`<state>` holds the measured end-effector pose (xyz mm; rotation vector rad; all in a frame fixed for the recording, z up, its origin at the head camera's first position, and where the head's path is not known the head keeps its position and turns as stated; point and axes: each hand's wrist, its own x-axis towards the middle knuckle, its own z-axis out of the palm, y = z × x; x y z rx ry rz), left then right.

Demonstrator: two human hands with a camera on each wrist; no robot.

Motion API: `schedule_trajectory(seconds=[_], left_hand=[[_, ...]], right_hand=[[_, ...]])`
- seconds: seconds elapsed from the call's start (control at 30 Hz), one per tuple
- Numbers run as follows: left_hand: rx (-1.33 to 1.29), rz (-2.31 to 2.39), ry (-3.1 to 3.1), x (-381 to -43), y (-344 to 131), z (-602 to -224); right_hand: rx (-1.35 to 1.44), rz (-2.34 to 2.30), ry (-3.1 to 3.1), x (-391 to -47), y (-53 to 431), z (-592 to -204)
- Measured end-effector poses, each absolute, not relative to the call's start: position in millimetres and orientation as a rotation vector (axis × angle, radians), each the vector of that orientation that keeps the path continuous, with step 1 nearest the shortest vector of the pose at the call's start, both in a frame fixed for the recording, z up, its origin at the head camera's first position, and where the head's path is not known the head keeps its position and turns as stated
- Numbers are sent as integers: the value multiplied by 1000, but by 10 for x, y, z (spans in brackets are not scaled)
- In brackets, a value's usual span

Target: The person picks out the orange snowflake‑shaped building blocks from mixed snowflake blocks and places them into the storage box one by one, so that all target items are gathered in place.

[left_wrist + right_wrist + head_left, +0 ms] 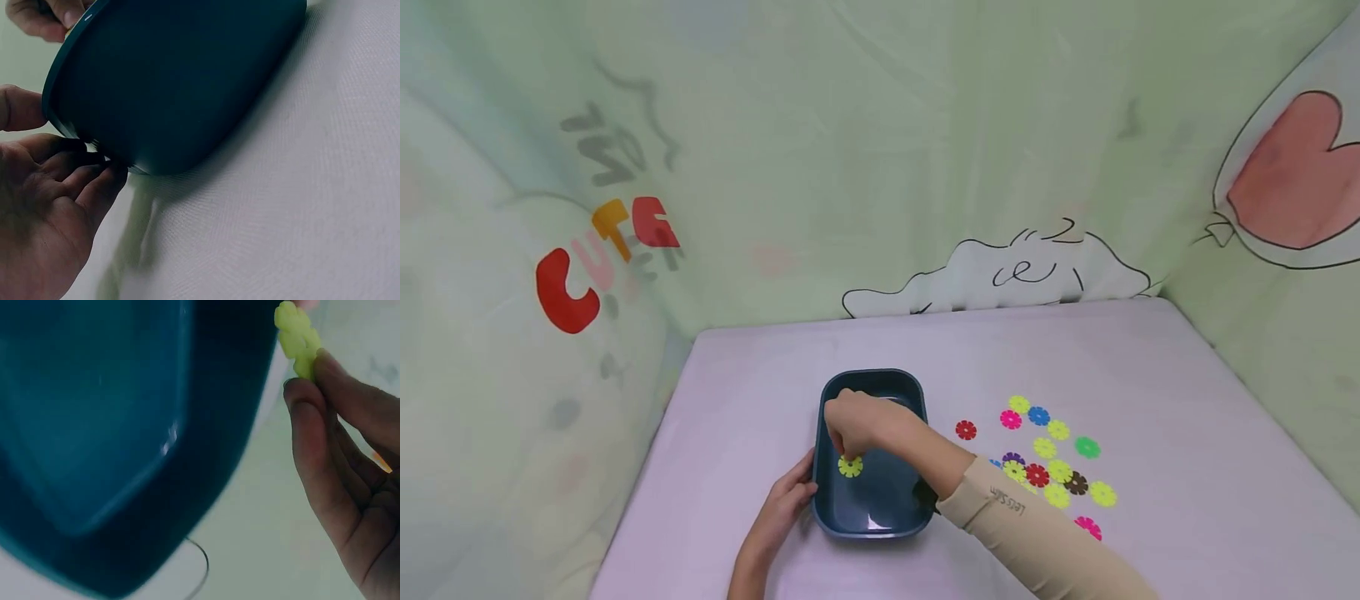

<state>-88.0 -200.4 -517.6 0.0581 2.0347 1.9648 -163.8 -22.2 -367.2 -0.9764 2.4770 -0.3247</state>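
A dark teal rectangular tray (880, 492) stands on the table. My left hand (782, 504) holds it at its left side; in the left wrist view, one finger lies at the rim and others curl against the outer wall. Above the left part of the tray, my right hand (861, 421) pinches a yellow-green notched plastic disc (850, 467) between thumb and finger. The right wrist view shows this disc (297, 337) nearly edge-on, close beside the tray's rim. My right forearm hides part of the tray's right side.
Several loose notched discs lie to the right of the tray, among them a red disc (966, 430), a blue disc (1039, 416), a green disc (1087, 447) and a brown disc (1077, 483). Printed fabric walls (775, 208) enclose the pale table (752, 375).
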Motion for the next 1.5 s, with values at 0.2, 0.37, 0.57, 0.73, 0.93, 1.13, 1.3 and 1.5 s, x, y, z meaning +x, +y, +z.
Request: schedule_trajectory(seconds=[0.2,0.37,0.57,0.73,0.93,1.13,1.3,1.5], left_hand=[[66,1983,2021,-885,-1982,-5176],[86,1992,2015,-887,-1987,-5175],[107,1972,2033,-886,-1989,-5162],[96,1957,2058,-895,-1990,-5155],[103,1976,2035,-892,-1985,-5173],[85,1981,2035,-888,-1982,-5186],[75,1983,2031,-880,-1982,-5196],[79,1971,2029,-883,-1984,-5193]], right_hand=[[-942,-379,2375,-1628,-337,-3870],[-944,-381,2305,-1655,-401,-3967],[-876,-393,2245,-1679,-445,-4063],[-824,-444,2180,-1726,-442,-4208],[-775,-498,2064,-1848,-420,-4378],[-751,-501,2027,-1897,-426,-4464],[-757,-439,2042,-1868,-454,-4498],[-753,-377,2092,-1820,-481,-4516]])
